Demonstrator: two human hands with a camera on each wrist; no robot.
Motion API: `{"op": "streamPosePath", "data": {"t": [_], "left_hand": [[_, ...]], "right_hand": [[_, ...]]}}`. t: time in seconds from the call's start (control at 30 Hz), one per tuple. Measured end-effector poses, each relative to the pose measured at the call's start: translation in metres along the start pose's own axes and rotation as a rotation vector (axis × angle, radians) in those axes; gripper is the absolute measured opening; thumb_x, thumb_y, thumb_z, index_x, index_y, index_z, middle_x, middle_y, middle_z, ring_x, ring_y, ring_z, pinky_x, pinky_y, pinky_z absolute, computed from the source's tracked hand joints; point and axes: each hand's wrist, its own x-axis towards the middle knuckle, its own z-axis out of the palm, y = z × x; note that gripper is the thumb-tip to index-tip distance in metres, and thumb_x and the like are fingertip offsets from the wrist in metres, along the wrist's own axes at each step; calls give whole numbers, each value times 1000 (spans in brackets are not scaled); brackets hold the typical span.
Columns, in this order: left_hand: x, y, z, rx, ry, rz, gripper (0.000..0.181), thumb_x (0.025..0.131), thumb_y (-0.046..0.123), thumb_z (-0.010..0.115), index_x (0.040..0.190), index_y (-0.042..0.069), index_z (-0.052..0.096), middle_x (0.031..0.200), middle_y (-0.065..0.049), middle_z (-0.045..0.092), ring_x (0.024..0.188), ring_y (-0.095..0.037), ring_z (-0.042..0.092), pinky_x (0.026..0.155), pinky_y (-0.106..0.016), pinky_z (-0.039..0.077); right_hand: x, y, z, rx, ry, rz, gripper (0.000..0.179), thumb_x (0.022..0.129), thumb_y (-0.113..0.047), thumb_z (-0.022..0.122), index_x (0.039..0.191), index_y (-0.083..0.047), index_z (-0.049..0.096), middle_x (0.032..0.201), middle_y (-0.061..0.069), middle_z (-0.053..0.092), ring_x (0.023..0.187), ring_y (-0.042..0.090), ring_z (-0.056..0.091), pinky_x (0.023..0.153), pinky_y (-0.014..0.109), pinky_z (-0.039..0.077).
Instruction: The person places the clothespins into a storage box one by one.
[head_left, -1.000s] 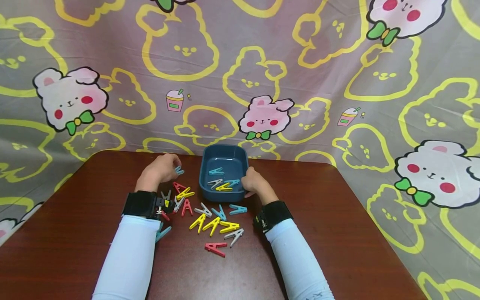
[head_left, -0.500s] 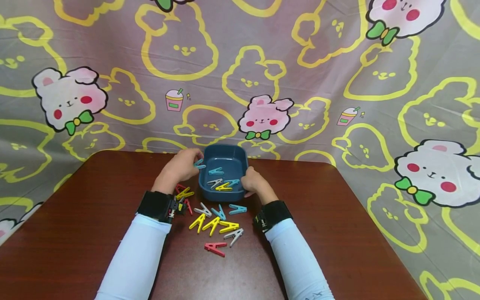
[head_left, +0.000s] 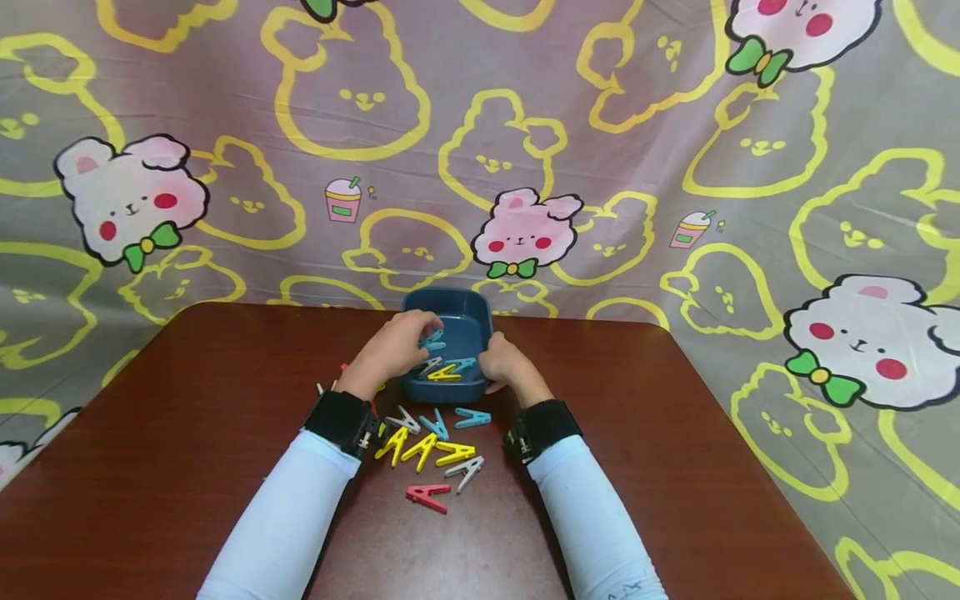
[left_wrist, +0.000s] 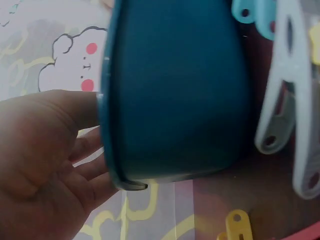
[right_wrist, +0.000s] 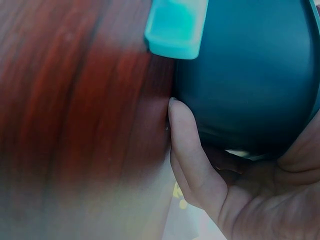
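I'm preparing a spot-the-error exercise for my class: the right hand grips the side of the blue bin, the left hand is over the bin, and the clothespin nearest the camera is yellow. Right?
Only the colour is wrong: the head view shows the clothespin nearest the camera is red. The right hand does grip the blue bin's side, with the left hand over it.

Smooth plastic over glossy wood grain, cloth behind.
The dark blue tub looks like smooth plastic with a soft gloss; the clothespins look like moulded plastic too, fairly matt. The tabletop shows wood grain under a dull sheen. The backdrop is creased, printed cloth; the sleeves are matt fabric, the wrist straps matt black.
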Motion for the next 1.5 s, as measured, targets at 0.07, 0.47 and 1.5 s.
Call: {"op": "streamPosePath", "data": {"t": [0.07, 0.47, 1.5], "left_hand": [[1, -1, 1, 16, -6, -5, 46, 99, -1, 68, 145, 5, 65, 130, -16, 68, 116, -31, 64, 97, -46, 60], [4, -1, 4, 46, 4, -60, 42, 101, 0, 68, 143, 5, 67, 130, -16, 69, 115, -31, 66, 99, -46, 61], [3, 1, 6, 77, -3, -68, 38, 103, 2, 69, 141, 5, 67, 130, -18, 71, 116, -33, 69, 97, -47, 62]], "right_hand": [[0, -1, 0, -2, 0, 0, 69, 113, -12, 41, 171, 4, 8, 170, 30, 37, 99, 39, 75, 66, 38, 67], [1, -3, 0, -10, 7, 8, 68, 113, -11, 42, 171, 5, 10, 165, 32, 41, 90, 37, 76, 65, 37, 67], [1, 0, 1, 11, -4, 2, 67, 113, -11, 41, 171, 4, 10, 171, 29, 35, 95, 38, 74, 64, 37, 66]]}}
